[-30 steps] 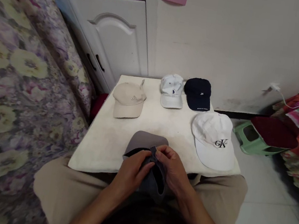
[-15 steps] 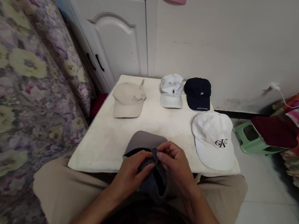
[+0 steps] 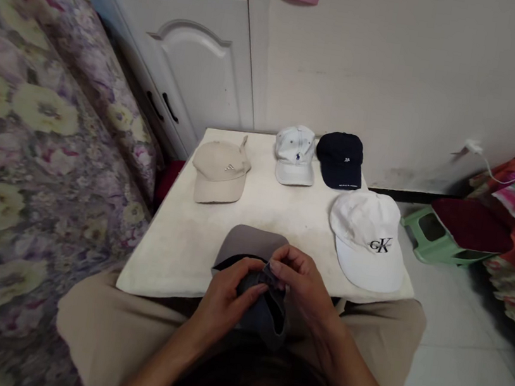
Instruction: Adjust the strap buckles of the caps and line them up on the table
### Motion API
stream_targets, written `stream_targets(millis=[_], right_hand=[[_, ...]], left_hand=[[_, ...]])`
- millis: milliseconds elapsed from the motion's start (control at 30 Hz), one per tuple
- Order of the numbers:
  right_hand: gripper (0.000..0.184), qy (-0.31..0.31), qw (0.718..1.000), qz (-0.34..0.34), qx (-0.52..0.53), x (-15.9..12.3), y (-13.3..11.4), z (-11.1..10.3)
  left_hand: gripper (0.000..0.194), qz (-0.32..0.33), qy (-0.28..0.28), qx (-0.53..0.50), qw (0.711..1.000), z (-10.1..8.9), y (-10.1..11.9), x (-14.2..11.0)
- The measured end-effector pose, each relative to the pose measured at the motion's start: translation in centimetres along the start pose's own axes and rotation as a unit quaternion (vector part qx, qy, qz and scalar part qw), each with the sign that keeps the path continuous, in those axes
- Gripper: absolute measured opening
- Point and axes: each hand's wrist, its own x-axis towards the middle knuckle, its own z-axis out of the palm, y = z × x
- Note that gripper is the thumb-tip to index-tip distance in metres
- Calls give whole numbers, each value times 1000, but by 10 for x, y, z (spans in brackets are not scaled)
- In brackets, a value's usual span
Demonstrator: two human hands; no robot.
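A dark grey baseball cap point(image 3: 253, 241) lies with its brim on the table's front edge and its crown toward me, the inside partly showing. My left hand point(image 3: 231, 291) is closed on the cap's back band, thumb and fingers pinching it. My right hand point(image 3: 298, 278) pinches the back strap point(image 3: 269, 276) of the same cap, close to the left fingertips. The fingers hide the fastening. Farther back are a beige cap point(image 3: 221, 172), a small pale cap point(image 3: 295, 155), a navy cap point(image 3: 340, 160) and a white cap with CK lettering point(image 3: 368, 240).
The caps rest on a low table with a cream cover point(image 3: 169, 238), just before my knees. A floral curtain point(image 3: 51, 158) hangs at the left. Behind stand a white cabinet point(image 3: 194, 63) and the wall. A green stool point(image 3: 429, 233) with a dark red top is at the right.
The strap end that stuck up between my fingers is now lower and pressed toward the left fingertips. Both hands stay on the grey cap; the other caps have not moved.
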Motion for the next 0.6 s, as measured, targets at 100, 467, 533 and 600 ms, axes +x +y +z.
stream_targets(millis=[100,467,533,600], right_hand=[[20,8,1000,-8,9,0,1,2],[22,46,997,-31,61,-3,7,12],[22,45,997,-24,66,-3,7,12],[22,39,996,-23,71,-2,8,11]], left_hand=[[12,5,9,-10,1000,3,-2,-1],[22,42,20,-25,999,7,-3,-4],[24,22,15,-42,999,5,-1,-4],[20,-8,15,-68,998,4,1,-3]])
